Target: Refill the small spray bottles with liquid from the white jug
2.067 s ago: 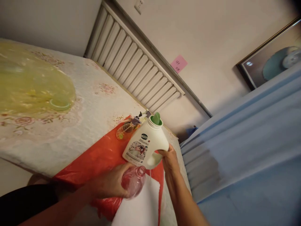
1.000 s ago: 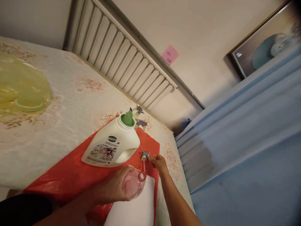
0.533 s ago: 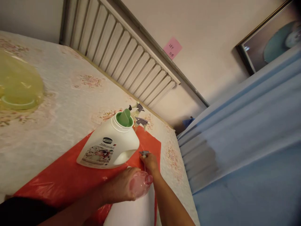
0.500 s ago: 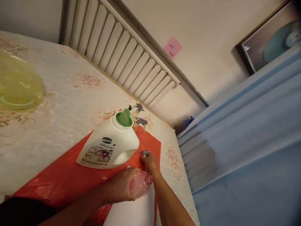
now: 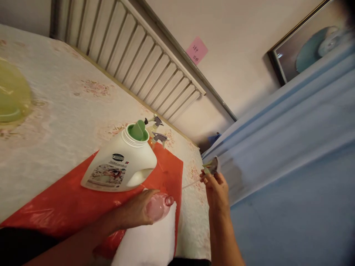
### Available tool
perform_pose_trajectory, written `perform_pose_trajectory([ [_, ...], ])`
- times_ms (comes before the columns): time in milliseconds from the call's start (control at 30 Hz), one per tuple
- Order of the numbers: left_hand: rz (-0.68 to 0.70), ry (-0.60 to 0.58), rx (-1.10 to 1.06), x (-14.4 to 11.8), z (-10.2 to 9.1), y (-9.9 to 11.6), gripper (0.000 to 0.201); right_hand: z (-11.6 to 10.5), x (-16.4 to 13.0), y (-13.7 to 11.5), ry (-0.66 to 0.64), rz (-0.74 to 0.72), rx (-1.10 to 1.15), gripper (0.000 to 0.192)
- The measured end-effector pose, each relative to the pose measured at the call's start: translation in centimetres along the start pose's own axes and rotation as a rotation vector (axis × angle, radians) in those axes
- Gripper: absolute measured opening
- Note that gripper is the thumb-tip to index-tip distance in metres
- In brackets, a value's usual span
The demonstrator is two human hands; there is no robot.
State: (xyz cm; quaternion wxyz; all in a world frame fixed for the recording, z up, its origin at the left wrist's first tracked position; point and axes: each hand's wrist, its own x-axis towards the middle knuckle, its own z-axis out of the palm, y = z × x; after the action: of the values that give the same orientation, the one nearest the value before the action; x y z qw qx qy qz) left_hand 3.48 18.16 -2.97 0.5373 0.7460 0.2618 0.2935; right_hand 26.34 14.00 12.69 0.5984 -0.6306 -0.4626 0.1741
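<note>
My left hand (image 5: 141,208) is wrapped round a clear pink bottle (image 5: 157,207) with an uncapped neck that points to the right. Beneath the bottle lies something white (image 5: 151,240), perhaps a cloth or paper. Off to the right, my right hand (image 5: 216,188) is closed on a grey and white spray trigger head (image 5: 212,166). Its thin dip tube (image 5: 191,184) sticks out leftward toward the bottle's neck, apart from it. Just beyond my left hand stands a large cream jug (image 5: 119,162), cap off, with a green pouring spout (image 5: 138,130).
Behind the jug are two more spray heads (image 5: 159,137). A red plastic sheet (image 5: 61,199) covers part of the flowered tablecloth (image 5: 63,122). A yellow-green translucent container (image 5: 13,92) stands at far left. A radiator (image 5: 130,48) and blue curtain (image 5: 291,184) border the table.
My right hand has moved right and up, carrying the spray head away from beside the bottle. My left hand still holds the bottle. The view has shifted slightly.
</note>
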Motion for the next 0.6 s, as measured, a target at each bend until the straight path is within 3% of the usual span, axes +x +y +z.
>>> perform_pose_trajectory([
  [100,0.073,0.004,-0.011,-0.2,-0.3,0.9,0.059,-0.1,-2.2,-2.6,0.02,-0.1,0.252,0.027],
  [200,0.115,0.028,-0.038,-0.4,-0.7,2.0,0.049,0.8,-4.0,-3.3,0.018,-0.106,0.316,0.023],
  [400,0.169,-0.003,-0.05,-0.3,-0.9,2.4,0.038,2.9,-6.1,-0.8,0.0,-0.031,0.239,0.029],
  [600,0.137,0.013,-0.04,0.2,0.2,-0.9,0.066,3.8,-8.3,2.4,-0.095,0.046,0.082,0.036],
])
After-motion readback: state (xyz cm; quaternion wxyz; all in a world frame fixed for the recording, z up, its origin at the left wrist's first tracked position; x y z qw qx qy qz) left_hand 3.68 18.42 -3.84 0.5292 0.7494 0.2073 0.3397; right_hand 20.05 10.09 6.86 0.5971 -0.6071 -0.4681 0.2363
